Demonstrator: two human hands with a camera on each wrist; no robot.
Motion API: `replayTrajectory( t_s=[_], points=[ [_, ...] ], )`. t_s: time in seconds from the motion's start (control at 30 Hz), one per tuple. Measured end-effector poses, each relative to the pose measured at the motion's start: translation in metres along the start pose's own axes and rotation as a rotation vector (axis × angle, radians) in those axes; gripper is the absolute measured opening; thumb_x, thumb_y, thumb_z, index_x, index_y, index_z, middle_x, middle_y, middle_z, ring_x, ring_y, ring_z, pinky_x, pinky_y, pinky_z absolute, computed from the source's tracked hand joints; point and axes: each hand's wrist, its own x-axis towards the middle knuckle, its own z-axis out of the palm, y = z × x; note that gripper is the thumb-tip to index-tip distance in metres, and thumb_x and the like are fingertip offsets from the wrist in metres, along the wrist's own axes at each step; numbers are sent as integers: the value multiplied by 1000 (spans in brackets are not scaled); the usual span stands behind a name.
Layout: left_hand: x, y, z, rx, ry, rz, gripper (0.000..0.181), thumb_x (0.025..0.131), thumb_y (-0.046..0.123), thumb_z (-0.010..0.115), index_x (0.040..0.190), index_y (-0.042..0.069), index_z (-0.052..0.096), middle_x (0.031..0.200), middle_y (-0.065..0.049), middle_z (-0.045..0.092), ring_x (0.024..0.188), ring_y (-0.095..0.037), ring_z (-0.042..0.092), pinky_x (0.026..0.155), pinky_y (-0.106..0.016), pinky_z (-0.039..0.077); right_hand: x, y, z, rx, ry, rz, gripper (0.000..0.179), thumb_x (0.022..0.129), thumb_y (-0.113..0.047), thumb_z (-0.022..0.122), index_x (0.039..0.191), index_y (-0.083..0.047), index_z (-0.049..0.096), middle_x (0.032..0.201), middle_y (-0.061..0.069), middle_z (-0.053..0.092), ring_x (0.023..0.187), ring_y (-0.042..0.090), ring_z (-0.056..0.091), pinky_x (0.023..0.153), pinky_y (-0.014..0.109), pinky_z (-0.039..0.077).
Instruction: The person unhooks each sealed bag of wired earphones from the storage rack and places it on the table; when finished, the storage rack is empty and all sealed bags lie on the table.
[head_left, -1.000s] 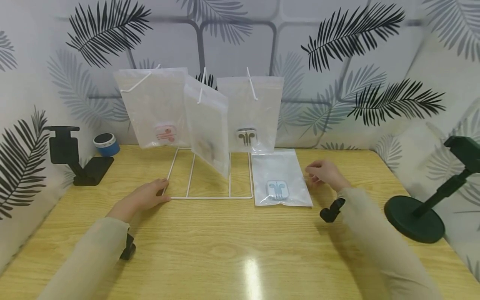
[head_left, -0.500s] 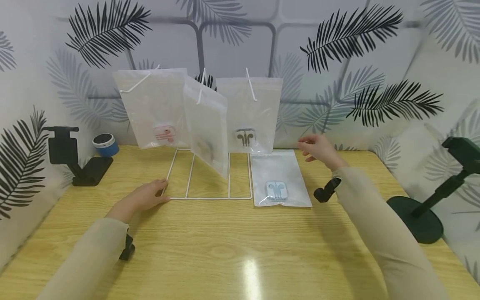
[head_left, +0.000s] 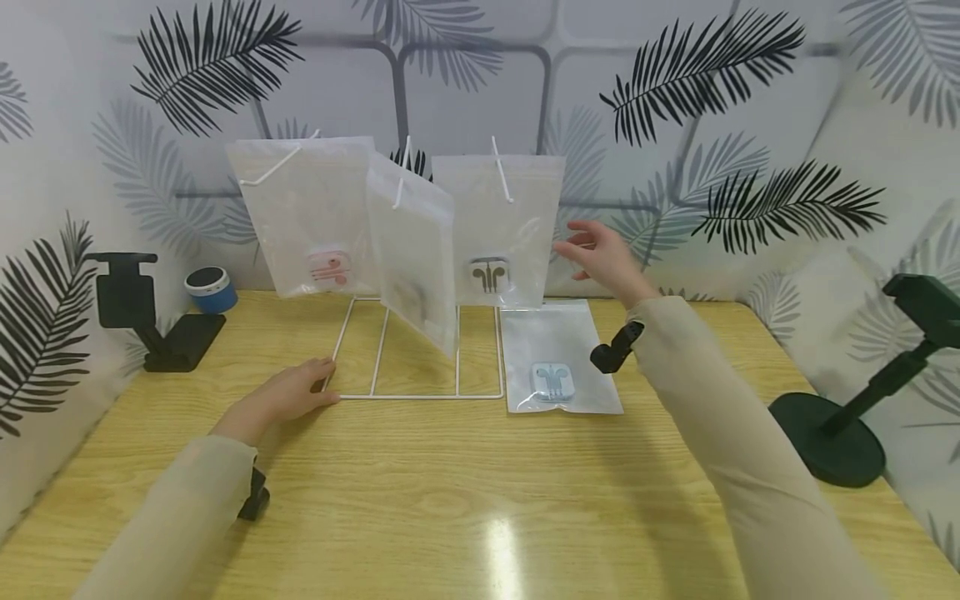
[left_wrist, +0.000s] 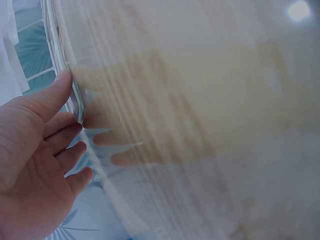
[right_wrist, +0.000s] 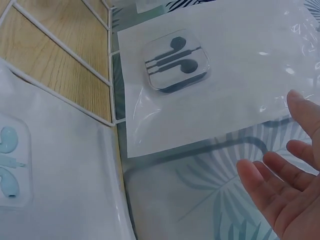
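My left hand [head_left: 281,398] pinches the near left corner of a white wire rack [head_left: 420,397] on the table. My right hand [head_left: 603,260] is raised beside a hanging clear zip bag [head_left: 517,221], fingers loosely bent and apart from it. Dark earphones in a case [right_wrist: 176,61] show through that bag. Two more bags hang from the rack's hooks: a left bag [head_left: 300,196] with pink earphones and a middle bag [head_left: 412,250] turned sideways, its contents blurred. Right of the rack base a bag [head_left: 592,358] with light blue earphones [head_left: 552,381] lies flat.
At the left stand a black phone stand [head_left: 176,350] and a blue round speaker [head_left: 212,290]. A dark green round-based stand [head_left: 828,437] is at the right. A leaf-patterned wall covering [head_left: 675,125] rises behind the wooden table [head_left: 420,492].
My right hand has risen from the table beside the flat bag and moved left toward the right hanging bag. The left hand stays at the rack's corner.
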Motion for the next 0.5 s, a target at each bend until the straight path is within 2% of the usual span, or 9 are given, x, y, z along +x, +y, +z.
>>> replayTrajectory(
  t_s=[0.27,0.5],
  points=[
    [0,1,-1,1,-7,4,61,91,24,58,133,-14,35,137,-34,31,125,-49,28,101,-56,25,11,1,13,92,13,14,51,90,-25,61,135,-7,44,123,17,52,110,31,52,70,32,54],
    [0,0,-1,-1,-15,2,62,92,25,58,134,-13,35,138,-34,30,125,-49,28,101,-56,25,14,2,24,185,75,62,41,91,-19,59,127,-2,52,114,18,59,92,25,61,72,33,54]
  ],
)
